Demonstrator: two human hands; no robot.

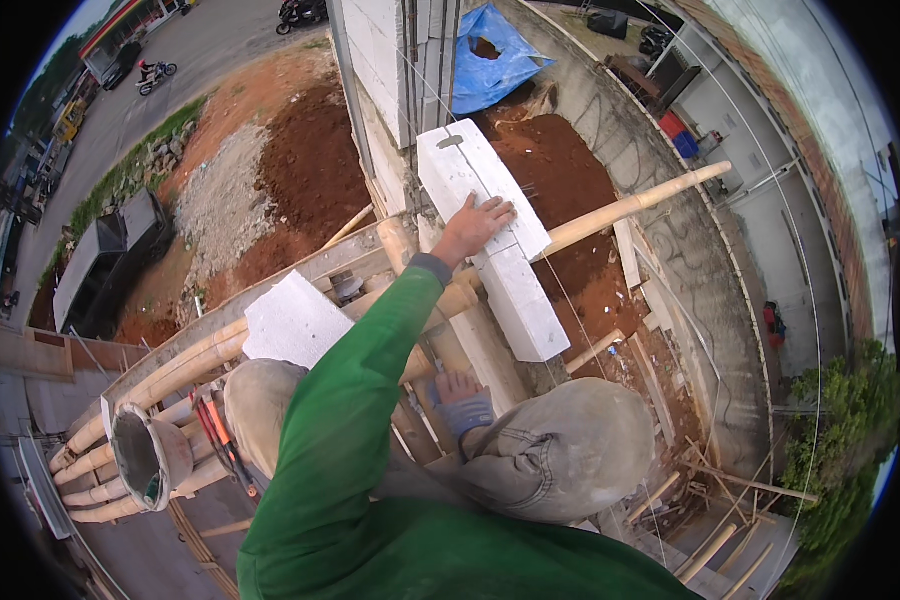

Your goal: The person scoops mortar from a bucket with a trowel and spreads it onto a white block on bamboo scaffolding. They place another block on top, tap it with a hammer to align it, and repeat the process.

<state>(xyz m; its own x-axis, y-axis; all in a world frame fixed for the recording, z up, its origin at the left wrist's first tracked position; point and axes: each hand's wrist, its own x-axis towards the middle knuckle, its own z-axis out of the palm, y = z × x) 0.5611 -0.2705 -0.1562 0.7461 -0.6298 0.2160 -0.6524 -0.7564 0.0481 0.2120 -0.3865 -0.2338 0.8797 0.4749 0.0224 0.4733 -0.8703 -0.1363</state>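
Bamboo scaffold [170,365] high above red earth, wall top ahead. Left hand [475,225] lies flat, fingers spread, on the upper white block [470,175], steadying it on the course. Right hand out of sight. 1 spare block [292,322] and bucket [148,455] wait within reach.

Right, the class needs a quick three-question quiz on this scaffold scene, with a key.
1. True or false: the left hand lies flat on a white block.
2. Where does the bucket sit? A) on the bamboo poles B) on the ground C) on a knee
3. Fill in: the tarp is ___.
Key: 1 true; 2 A; 3 blue.
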